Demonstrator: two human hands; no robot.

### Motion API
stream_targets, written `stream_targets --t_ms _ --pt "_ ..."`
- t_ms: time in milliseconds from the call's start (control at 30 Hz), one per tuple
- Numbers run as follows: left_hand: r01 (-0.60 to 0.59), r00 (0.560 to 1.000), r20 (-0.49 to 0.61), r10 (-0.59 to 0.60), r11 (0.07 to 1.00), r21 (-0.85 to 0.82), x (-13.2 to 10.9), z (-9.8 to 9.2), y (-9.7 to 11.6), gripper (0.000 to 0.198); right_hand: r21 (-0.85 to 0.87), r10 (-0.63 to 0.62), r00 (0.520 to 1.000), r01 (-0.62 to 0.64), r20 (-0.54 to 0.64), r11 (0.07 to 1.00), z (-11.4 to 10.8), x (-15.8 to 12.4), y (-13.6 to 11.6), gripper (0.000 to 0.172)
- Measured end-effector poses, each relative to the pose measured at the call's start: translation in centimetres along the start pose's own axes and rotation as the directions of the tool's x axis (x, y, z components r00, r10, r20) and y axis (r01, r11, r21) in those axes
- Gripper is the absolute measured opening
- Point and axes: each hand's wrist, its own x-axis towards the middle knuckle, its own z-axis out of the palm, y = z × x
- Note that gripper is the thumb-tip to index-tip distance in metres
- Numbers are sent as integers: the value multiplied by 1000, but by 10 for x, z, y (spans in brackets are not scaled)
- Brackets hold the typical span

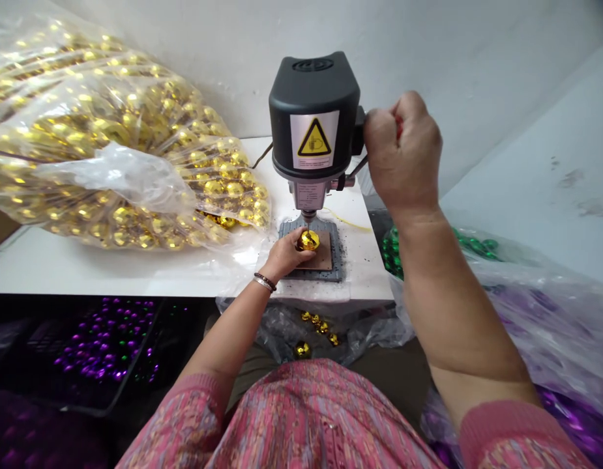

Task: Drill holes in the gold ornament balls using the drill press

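A shiny gold mirrored ball (308, 240) sits directly under the bit of a black benchtop drill press (313, 114), on a square brown pad (321, 260) laid on a dark grey base plate (336, 257). The left hand (284, 255) grips the ball, its fingers curled around the near side, with the forearm reaching in over the front edge of a white table (135, 280). The right hand (403, 153) is raised in a closed fist, clenching the press's dark side lever (357, 166), with a bit of red showing in the grip. A bulging clear plastic bag (110, 143) packed with gold balls covers the table's left side, reaching almost to the press. Below the table's front edge, a crumpled grey plastic bag (325, 332) holds a few gold balls. A clear plastic bag of purple balls (550, 312) lies at the right, with green balls (394, 251) just beyond it, and a black tray of purple balls (105, 339) sits at the left.
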Motion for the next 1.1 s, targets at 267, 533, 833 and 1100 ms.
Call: stream_targets --t_ms 267,533,833,1100 --pt "-13 1000 -2 13 1000 23 1 3 -7 77 -23 -260 966 260 2 965 -8 -60 43 17" --pt "-6 1000 -13 5 999 -46 -1 4 -5 81 -61 -293 955 290 -42 955 4 -79 65 19" --pt "-6 1000 -6 6 1000 3 -4 0 2 78 -58 -407 901 403 -148 913 18 -93 83 12" --pt "-40 999 0 40 999 -16 -4 3 -1 75 -95 -454 842 447 -292 889 29 -98 89 15"
